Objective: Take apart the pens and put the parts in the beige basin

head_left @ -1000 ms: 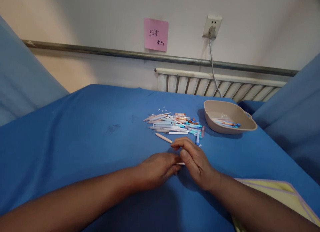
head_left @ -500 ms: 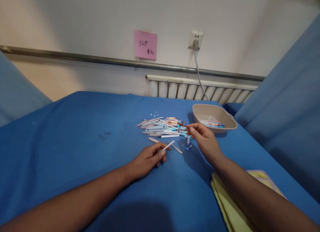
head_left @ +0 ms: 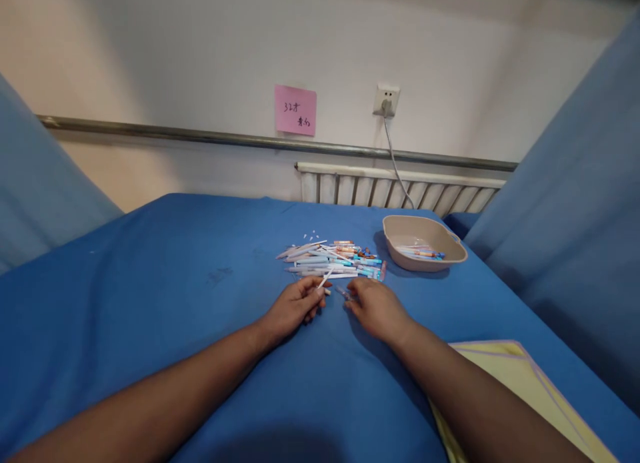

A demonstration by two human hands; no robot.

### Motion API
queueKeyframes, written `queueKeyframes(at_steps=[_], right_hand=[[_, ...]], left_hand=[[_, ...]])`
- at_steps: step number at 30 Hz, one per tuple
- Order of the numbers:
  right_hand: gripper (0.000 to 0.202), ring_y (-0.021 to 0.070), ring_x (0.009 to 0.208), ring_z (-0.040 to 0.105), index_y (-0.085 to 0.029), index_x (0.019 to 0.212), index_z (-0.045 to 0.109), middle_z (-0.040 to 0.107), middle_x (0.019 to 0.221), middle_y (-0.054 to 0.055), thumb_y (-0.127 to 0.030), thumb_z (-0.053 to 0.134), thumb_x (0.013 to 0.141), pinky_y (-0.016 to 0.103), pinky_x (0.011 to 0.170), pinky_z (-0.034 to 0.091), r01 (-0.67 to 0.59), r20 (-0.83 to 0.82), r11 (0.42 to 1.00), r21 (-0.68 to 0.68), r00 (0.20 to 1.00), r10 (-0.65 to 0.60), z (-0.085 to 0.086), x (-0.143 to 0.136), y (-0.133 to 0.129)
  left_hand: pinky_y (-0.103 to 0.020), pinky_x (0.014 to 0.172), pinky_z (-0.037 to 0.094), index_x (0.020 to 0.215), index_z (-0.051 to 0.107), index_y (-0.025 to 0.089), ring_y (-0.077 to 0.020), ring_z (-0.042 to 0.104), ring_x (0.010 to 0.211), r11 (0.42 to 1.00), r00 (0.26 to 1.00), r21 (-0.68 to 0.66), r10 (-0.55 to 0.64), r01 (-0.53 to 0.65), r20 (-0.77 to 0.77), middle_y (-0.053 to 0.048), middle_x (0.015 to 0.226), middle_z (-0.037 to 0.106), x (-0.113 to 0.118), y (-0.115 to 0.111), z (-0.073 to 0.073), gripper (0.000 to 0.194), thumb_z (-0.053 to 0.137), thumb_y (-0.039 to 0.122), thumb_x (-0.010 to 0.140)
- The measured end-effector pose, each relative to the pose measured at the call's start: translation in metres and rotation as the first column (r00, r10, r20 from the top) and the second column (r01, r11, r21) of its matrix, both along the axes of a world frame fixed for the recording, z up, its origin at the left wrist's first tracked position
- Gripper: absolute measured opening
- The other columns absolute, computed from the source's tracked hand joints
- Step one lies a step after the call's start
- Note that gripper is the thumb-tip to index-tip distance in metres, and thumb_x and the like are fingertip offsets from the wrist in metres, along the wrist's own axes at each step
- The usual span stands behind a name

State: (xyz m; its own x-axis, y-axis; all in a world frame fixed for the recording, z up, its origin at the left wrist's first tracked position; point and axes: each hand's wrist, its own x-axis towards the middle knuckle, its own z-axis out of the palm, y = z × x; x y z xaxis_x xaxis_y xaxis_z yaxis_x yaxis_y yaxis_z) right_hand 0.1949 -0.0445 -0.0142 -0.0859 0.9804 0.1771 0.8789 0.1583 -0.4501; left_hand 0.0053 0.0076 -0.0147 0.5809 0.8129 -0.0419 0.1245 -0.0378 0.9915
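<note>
My left hand (head_left: 300, 301) pinches a thin white stick (head_left: 325, 278) that points up and to the right. Just right of it, my right hand (head_left: 373, 304) is closed on a clear pen part (head_left: 343, 292), its tip showing left of the fingers. Beyond both hands lies a pile of pens and pen parts (head_left: 320, 258) in white, grey, light blue and orange. A beige basin (head_left: 425, 266) at the right holds several pens and parts (head_left: 420, 252).
A blue cloth (head_left: 165, 270) covers the table. Tiny white bits (head_left: 312, 236) lie behind the pile. A folded yellow cloth (head_left: 500, 370) is under my right forearm. Blue curtains (head_left: 565, 203) hang at both sides, and a radiator (head_left: 395, 188) stands behind.
My right hand has come left and nearer, from the pile's right end to beside my left hand. My left hand still holds the white stick, now tilted more upright. The view has shifted slightly.
</note>
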Motion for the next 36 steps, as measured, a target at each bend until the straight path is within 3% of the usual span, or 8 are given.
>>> queueKeyframes(at_steps=[3, 7, 11, 16, 19, 22, 26, 36], right_hand=[[0.019, 0.0220, 0.094, 0.058, -0.017, 0.100, 0.059, 0.065, 0.099, 0.010, -0.021, 0.055, 0.082, 0.030, 0.081, 0.041, -0.037, 0.142, 0.999, 0.002, 0.989, 0.037, 0.000, -0.002, -0.005], [0.022, 0.0217, 0.093, 0.058, -0.016, 0.103, 0.057, 0.065, 0.097, 0.010, -0.015, 0.047, 0.084, 0.030, 0.080, 0.041, -0.038, 0.138, 0.999, 0.016, 0.990, 0.035, 0.001, -0.001, -0.005], [0.022, 0.0195, 0.085, 0.060, -0.016, 0.105, 0.054, 0.065, 0.094, 0.009, -0.018, 0.048, 0.084, 0.028, 0.075, 0.042, -0.023, -0.048, 0.999, 0.039, 0.999, 0.025, -0.007, 0.003, -0.002], [0.015, 0.0166, 0.074, 0.059, -0.019, 0.097, 0.055, 0.064, 0.082, 0.003, -0.025, 0.048, 0.085, 0.027, 0.067, 0.043, 0.002, -0.316, 0.997, 0.083, 0.949, 0.025, -0.015, 0.009, 0.003], [0.015, 0.0146, 0.062, 0.057, -0.020, 0.093, 0.054, 0.060, 0.071, 0.000, -0.031, 0.051, 0.083, 0.025, 0.058, 0.043, 0.040, -0.506, 0.996, 0.077, 0.862, 0.005, -0.016, 0.008, 0.006], [0.020, 0.0121, 0.053, 0.051, -0.020, 0.083, 0.052, 0.053, 0.061, -0.003, -0.039, 0.054, 0.081, 0.023, 0.050, 0.040, 0.049, -0.709, 0.998, 0.047, 0.705, -0.001, -0.014, 0.007, 0.008], [0.029, 0.0103, 0.048, 0.046, -0.018, 0.075, 0.056, 0.049, 0.054, -0.005, -0.047, 0.058, 0.077, 0.022, 0.048, 0.038, 0.060, -0.814, 0.998, 0.003, 0.580, -0.033, -0.009, 0.011, 0.011], [0.034, 0.0095, 0.046, 0.041, -0.018, 0.072, 0.059, 0.047, 0.050, -0.005, -0.052, 0.061, 0.072, 0.022, 0.048, 0.034, 0.105, -0.779, 0.994, -0.022, 0.622, -0.083, -0.001, 0.016, 0.009]], left_hand=[[-0.016, 0.041, 0.032, 0.102, 0.057, 0.014, -0.0048, 0.044, 0.046, 0.997, 0.999, -0.069, -0.015, 0.018, 0.036, 0.001, 0.070, 0.058, -0.001, 0.003, -0.001, 0.035, 0.059, 0.042, 0.081], [-0.019, 0.050, 0.042, 0.108, 0.056, 0.013, -0.0089, 0.057, 0.057, 0.960, 0.984, -0.265, -0.045, 0.091, 0.172, -0.007, 0.085, 0.066, -0.007, 0.010, 0.004, 0.037, 0.061, 0.039, 0.082], [-0.024, 0.062, 0.049, 0.113, 0.056, 0.012, -0.0136, 0.063, 0.068, 0.890, 0.964, -0.431, -0.029, 0.145, 0.264, -0.013, 0.098, 0.067, -0.015, 0.014, 0.010, 0.035, 0.060, 0.033, 0.085], [-0.026, 0.066, 0.052, 0.113, 0.057, 0.012, -0.0155, 0.066, 0.073, 0.851, 0.961, -0.501, -0.015, 0.156, 0.275, -0.013, 0.098, 0.068, -0.018, 0.017, 0.013, 0.031, 0.058, 0.029, 0.086], [-0.023, 0.064, 0.051, 0.109, 0.059, 0.012, -0.0145, 0.065, 0.072, 0.857, 0.967, -0.499, 0.005, 0.126, 0.253, -0.012, 0.096, 0.068, -0.017, 0.018, 0.013, 0.028, 0.060, 0.026, 0.085], [-0.020, 0.055, 0.048, 0.099, 0.061, 0.011, -0.0106, 0.062, 0.063, 0.889, 0.975, -0.449, 0.016, 0.088, 0.222, -0.010, 0.089, 0.068, -0.015, 0.018, 0.011, 0.023, 0.065, 0.023, 0.080], [-0.017, 0.046, 0.041, 0.095, 0.061, 0.011, -0.0074, 0.055, 0.056, 0.931, 0.984, -0.358, -0.010, 0.074, 0.180, -0.006, 0.082, 0.065, -0.013, 0.016, 0.006, 0.024, 0.068, 0.026, 0.078], [-0.017, 0.044, 0.036, 0.097, 0.062, 0.013, -0.0080, 0.053, 0.057, 0.981, 0.994, -0.164, -0.105, 0.104, 0.003, -0.003, 0.079, 0.064, -0.013, 0.012, 0.005, 0.029, 0.064, 0.033, 0.077]])
